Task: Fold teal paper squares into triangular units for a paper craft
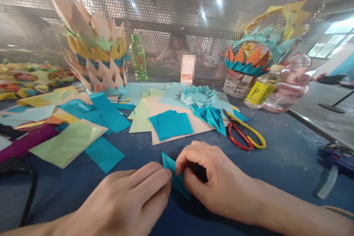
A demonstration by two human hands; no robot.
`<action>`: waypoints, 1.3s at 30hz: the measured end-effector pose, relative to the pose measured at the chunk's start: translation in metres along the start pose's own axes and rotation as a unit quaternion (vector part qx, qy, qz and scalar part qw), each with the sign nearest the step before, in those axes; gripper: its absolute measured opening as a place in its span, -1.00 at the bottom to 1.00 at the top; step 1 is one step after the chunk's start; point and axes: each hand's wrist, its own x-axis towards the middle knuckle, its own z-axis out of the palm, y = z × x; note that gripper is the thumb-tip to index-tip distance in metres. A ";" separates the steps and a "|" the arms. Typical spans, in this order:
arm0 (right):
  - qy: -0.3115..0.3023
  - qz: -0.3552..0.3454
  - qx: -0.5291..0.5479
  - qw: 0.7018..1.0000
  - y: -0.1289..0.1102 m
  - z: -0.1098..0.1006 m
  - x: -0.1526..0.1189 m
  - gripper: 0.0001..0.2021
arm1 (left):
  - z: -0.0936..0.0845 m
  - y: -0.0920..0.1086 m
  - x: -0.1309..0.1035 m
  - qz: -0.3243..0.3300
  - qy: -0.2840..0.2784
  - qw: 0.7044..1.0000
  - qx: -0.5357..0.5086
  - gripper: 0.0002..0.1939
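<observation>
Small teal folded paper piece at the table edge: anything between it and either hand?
Nothing visible. Both hands already touch the small teal folded paper piece: the left hand has fingertips on its left edge, and the right hand pinches it from the right. The red-and-yellow-handled scissors and the stack of teal paper squares lie farther back.

item: folded teal paper piece [173, 175], small, creased
shape: pointed tip up-left at the top, lower edge running down-right; middle hidden
pose: tilted, low over the counter [276, 155]
hold: pinched between fingers [166, 177] of both hands
place: near side of the red-and-yellow scissors [245, 134], down-left of them, well apart
</observation>
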 end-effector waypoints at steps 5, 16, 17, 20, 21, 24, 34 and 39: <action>-0.066 -0.108 0.019 0.992 0.004 -0.017 -0.005 -0.66 | -0.001 0.001 0.002 -0.005 -0.003 1.000 -0.015 -0.42; -0.097 -0.155 -0.007 0.983 0.016 -0.026 -0.003 -0.74 | 0.011 0.007 -0.005 0.011 0.035 0.999 0.007 -0.69; -0.096 -0.153 -0.007 0.984 0.017 -0.026 -0.003 -0.76 | 0.011 0.007 -0.005 0.016 0.037 0.999 0.012 -0.70; -0.096 -0.168 0.003 0.981 0.020 -0.026 -0.002 -0.92 | 0.010 0.007 -0.004 0.024 0.046 0.999 0.018 -0.70; -0.097 -0.174 0.007 0.980 0.021 -0.026 -0.001 -0.93 | 0.009 0.007 -0.004 0.029 0.048 0.998 0.020 -0.69; -0.105 -0.181 0.022 0.978 0.025 -0.025 0.001 -0.95 | 0.005 0.007 -0.004 0.052 0.034 0.998 0.026 -0.69; -0.112 -0.129 0.103 0.980 0.032 -0.022 0.004 -0.91 | 0.004 0.006 -0.003 0.084 0.056 0.994 0.037 -0.74; -0.100 -0.094 0.059 0.989 0.029 -0.017 0.003 -0.95 | -0.001 -0.001 -0.007 0.136 -0.003 0.990 0.030 -0.84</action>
